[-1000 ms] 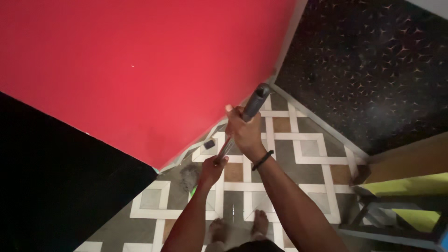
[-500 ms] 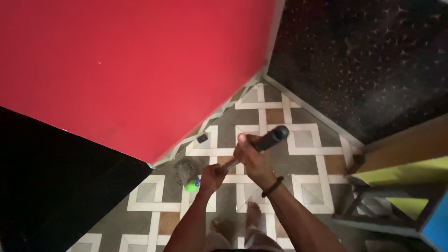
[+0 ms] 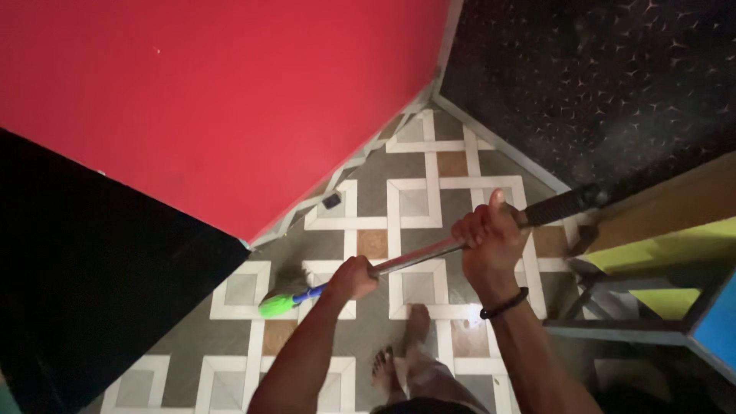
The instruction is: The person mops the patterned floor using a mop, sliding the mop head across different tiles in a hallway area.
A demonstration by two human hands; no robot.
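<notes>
Both my hands grip a long mop. Its metal pole (image 3: 418, 256) slants from lower left to upper right. My left hand (image 3: 351, 277) is closed low on the pole, just above the blue joint. My right hand (image 3: 488, 241) is closed high on it, below the black grip (image 3: 563, 205), with a dark band on that wrist. The mop's green head (image 3: 276, 304) rests on the patterned tile floor (image 3: 414, 199) beside a grey clump of dust (image 3: 285, 282). My bare feet (image 3: 400, 353) stand on the tiles below the pole.
A red wall (image 3: 230, 100) fills the upper left, with a black panel (image 3: 84, 276) below it. A dark patterned wall (image 3: 598, 77) stands at upper right. A small dark object (image 3: 331, 201) lies by the red wall's base. Yellow and blue furniture (image 3: 675, 284) stands at right.
The pole has swung down from steep to nearly level. My right hand moved right and up with the grip. The green head slid left over the tiles, away from the corner.
</notes>
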